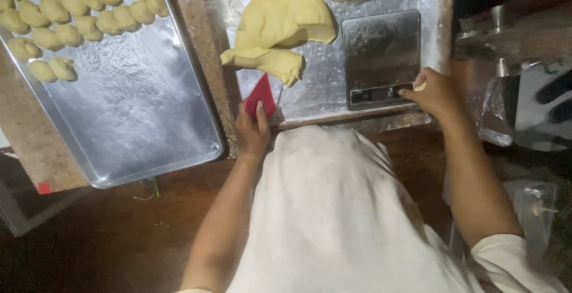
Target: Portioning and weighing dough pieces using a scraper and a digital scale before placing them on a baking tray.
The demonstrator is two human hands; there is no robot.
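- The table (199, 43) shows as a narrow speckled strip between the metal tray (149, 114) and the floured work sheet (322, 84); its near edge runs just ahead of the person's white apron (333, 209).
- The tray fills the 10 o'clock part of the view, tilted, with its near right corner close beside the left hand (252, 131). Small dough pieces (71, 13) crowd its far end; the near half is bare metal.
- On the sheet at 12 o'clock lies a large slab of yellow dough (280, 22), with a cut, rolled portion (265, 61) at its near side. A small open patch of sheet separates this portion from the left hand.
- The left hand rests at the sheet's near edge, forearm reaching straight forward from the body. Its fingers are closed on a red scraper (260, 95), which stands upright with its top edge just short of the cut dough.
- The kitchen scale (381, 58) sits at 1 o'clock, its platform bare, just right of the dough and close to the sheet's right edge.
- The right hand (438, 93) lies at the scale's near right corner, touching the display strip. Its fingers are curled around a small yellow bit of dough (420, 86), wrist bent inward, forearm angled in from 4 o'clock.
- Right of the hand, crumpled plastic wrap (491, 111) and dark equipment crowd the table edge.
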